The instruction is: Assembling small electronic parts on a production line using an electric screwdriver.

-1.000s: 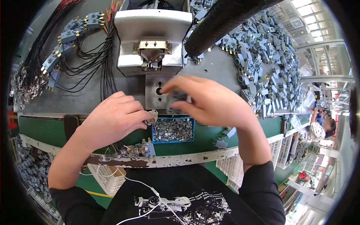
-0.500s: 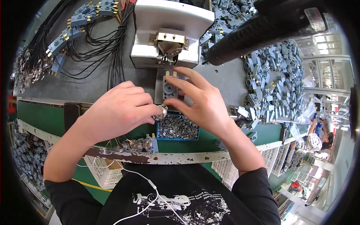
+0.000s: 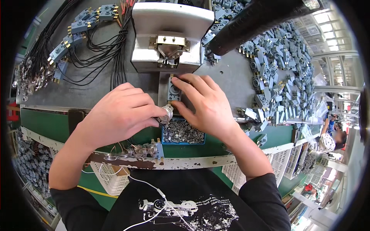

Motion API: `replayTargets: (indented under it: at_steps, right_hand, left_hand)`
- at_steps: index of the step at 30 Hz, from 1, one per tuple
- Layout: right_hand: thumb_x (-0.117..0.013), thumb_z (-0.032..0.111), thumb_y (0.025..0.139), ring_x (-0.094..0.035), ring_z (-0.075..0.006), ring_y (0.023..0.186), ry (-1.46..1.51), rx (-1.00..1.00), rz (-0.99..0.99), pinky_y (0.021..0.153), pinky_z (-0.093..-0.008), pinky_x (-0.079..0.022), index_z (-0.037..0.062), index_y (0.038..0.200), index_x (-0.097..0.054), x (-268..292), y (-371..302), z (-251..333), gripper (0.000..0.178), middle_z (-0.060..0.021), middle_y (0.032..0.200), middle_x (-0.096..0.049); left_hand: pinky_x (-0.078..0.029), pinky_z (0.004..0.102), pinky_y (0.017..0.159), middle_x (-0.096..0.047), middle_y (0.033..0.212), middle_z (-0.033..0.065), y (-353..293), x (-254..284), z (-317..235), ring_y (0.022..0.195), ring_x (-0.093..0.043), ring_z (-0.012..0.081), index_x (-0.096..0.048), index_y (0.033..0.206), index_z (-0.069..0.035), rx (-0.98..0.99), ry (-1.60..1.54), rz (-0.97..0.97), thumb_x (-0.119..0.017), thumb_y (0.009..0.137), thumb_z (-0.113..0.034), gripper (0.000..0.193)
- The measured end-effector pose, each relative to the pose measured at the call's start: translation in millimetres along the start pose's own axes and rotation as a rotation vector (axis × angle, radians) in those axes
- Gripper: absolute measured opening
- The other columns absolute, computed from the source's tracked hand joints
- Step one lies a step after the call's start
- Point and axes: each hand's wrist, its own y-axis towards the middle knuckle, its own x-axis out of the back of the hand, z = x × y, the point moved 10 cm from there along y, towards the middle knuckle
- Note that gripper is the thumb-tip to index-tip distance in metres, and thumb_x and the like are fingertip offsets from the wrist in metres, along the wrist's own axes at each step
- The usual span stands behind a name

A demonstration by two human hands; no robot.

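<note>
My left hand (image 3: 121,111) is closed, its thumb and forefinger pinching a round, shiny metal cap (image 3: 167,114) just in front of the plate. Beyond the cap, a grey rectangular switch block (image 3: 174,91) with a round centre and brass terminals lies on a flat metal plate (image 3: 163,84). My right hand (image 3: 208,102) grips this block from the right, fingers at its far end and thumb at its near end. The cap is close to the block's near end; whether they touch, I cannot tell.
Behind the block stands a silver metal fixture (image 3: 171,19). A black cylindrical tool (image 3: 250,27) slants in from upper right. Grey blocks (image 3: 279,73) pile at right; black wires (image 3: 119,57) lie left. A blue tray (image 3: 183,143) holds small metal pieces. Another person (image 3: 332,140) is far right.
My right hand's fingers have come down and closed around the switch block, where they were spread above it. My left hand keeps the metal cap, now turned more face-up. The view has shifted slightly.
</note>
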Motion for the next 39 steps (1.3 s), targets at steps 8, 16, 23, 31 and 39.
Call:
replayTargets:
  at_steps: [8, 16, 23, 31, 39]
  right_hand:
    - [-0.075, -0.008, 0.085, -0.068, -0.0198, 0.085, 0.265, -0.014, -0.392, 0.070, -0.0307, -0.057, 0.0020, 0.124, -0.071, 88, -10, -2, 0.041, -0.0133, 0.109, -0.071]
    - [-0.053, 0.006, 0.104, -0.071, -0.0344, 0.110, 0.356, 0.409, -0.807, 0.086, -0.0442, -0.059, 0.0004, 0.151, -0.028, 196, 21, -9, 0.053, -0.0282, 0.124, -0.067]
    - [-0.081, 0.008, 0.091, -0.064, -0.0108, 0.066, 0.840, -0.053, -0.586, 0.060, -0.0262, -0.049, -0.0012, 0.120, -0.059, 141, 82, -8, 0.037, -0.0042, 0.083, -0.069]
    - [-0.081, 0.008, 0.089, -0.065, -0.0130, 0.067, 0.734, -0.339, -0.765, 0.059, -0.0280, -0.051, 0.0024, 0.128, -0.054, 143, 71, 15, 0.048, -0.0062, 0.088, -0.068]
    - [-0.075, 0.004, 0.092, -0.068, -0.0163, 0.071, 0.706, -0.186, -0.709, 0.062, -0.0300, -0.054, 0.0020, 0.133, -0.047, 124, 110, 34, 0.050, -0.0106, 0.094, -0.070]
  left_hand:
    - [-0.050, 0.0384, 0.074, -0.064, 0.082, 0.0050, 16, 21, 10, 0.079, -0.065, 0.0252, -0.074, 0.101, -0.007, 0.091, -0.014, -0.240, -0.082, 0.081, -0.017, 0.024]
    - [-0.053, 0.0418, 0.073, -0.063, 0.082, 0.0073, 32, -4, 18, 0.080, -0.065, 0.0288, -0.072, 0.099, -0.006, 0.134, 0.062, -0.169, -0.079, 0.085, -0.014, 0.017]
    - [-0.054, 0.0421, 0.074, -0.063, 0.082, 0.0077, 30, -5, 18, 0.081, -0.066, 0.0292, -0.069, 0.094, -0.006, 0.221, 0.098, -0.173, -0.078, 0.086, -0.015, 0.015]
    - [-0.053, 0.0431, 0.077, -0.065, 0.084, 0.0075, 24, -10, 25, 0.085, -0.066, 0.0303, -0.066, 0.095, -0.007, 0.220, -0.004, -0.177, -0.076, 0.087, -0.015, 0.015]
    - [-0.053, 0.0444, 0.076, -0.066, 0.086, 0.0075, 24, -18, 26, 0.086, -0.066, 0.0304, -0.062, 0.102, -0.007, 0.190, -0.007, -0.178, -0.074, 0.090, -0.018, 0.020]
